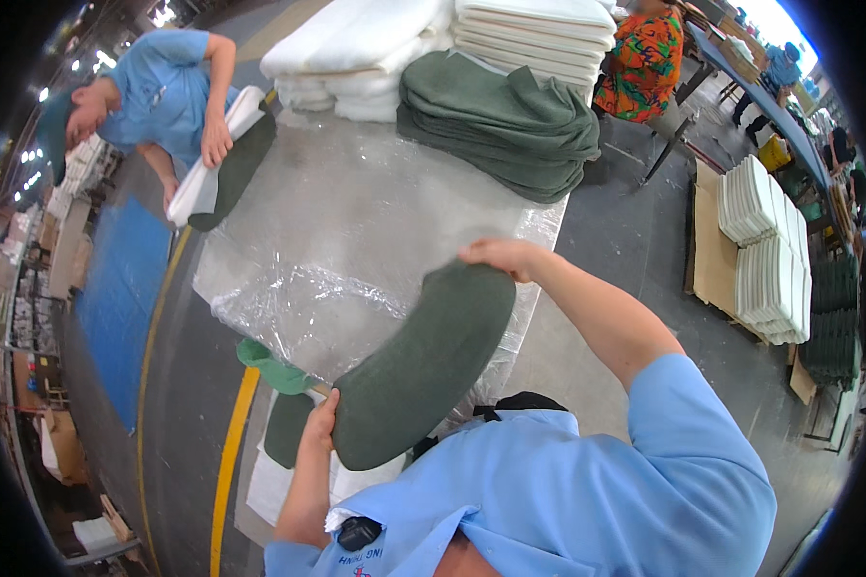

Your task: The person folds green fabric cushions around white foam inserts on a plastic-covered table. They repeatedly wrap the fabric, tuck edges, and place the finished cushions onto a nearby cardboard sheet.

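Under both hands lies a grey table [356,207] covered with a sheet of clear plastic film [289,298], wrinkled and shiny at the edge nearest to the person. Beyond the hands, at the far end of the table, there are stacks of white pads [356,48] and a pile of dark green pads [496,120]. To the left of the left hand the floor is grey concrete with a yellow line [229,452] and a blue mat [115,288]. Far to the right of the right hand, more white stacks [765,250] stand on cardboard on the floor.

Between the hands is a dark green felt piece [419,365], long, with rounded ends and a slightly curved shape. Its surface looks soft and matte. It is held tilted above the near edge of the table. The left hand [319,423] grips its lower end, fingers closed around the edge. The right hand [498,256] pinches its upper end, fingers curled over the rim.

Beyond the left hand, at the far left side of the table, a co-worker in a blue shirt [168,91] presses one hand on a white and green piece [223,159]. Just under the left hand, a lighter green piece [274,370] and other white and dark green pieces lie at the table's edge. The middle of the table, between the felt piece and the far piles, has only the film on it.
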Demonstrator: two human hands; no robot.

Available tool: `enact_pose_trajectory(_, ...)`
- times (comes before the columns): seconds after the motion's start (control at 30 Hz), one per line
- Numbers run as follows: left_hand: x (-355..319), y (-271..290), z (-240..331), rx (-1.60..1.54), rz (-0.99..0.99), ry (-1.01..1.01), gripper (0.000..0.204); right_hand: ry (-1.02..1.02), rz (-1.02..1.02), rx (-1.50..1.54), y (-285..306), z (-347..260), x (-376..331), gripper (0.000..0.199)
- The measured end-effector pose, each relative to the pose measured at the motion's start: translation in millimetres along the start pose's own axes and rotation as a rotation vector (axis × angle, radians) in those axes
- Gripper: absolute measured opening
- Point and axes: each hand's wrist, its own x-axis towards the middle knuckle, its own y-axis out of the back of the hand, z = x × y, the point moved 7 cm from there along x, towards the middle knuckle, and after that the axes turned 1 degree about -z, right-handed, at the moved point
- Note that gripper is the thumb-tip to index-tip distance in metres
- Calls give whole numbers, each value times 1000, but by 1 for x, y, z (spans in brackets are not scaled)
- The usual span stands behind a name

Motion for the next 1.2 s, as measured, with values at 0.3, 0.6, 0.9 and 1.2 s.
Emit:
enact_pose_trajectory(0.3,-45,-108,-3,-475,343,-637,49,611,105,646,-98,9,-82,78)
enact_pose_trajectory(0.6,-71,-59,-8,8,60,-473,51,690,124,-504,-90,-77,-182,75)
enact_pose_trajectory(0.9,-48,-4,7,98,-390,-79,70,1149,-164,-1351,-171,10,-194,79)
enact_pose_trajectory(1.2,1,-77,-35,779,-310,-119,46,379,-694,-886,-158,38,-142,57)
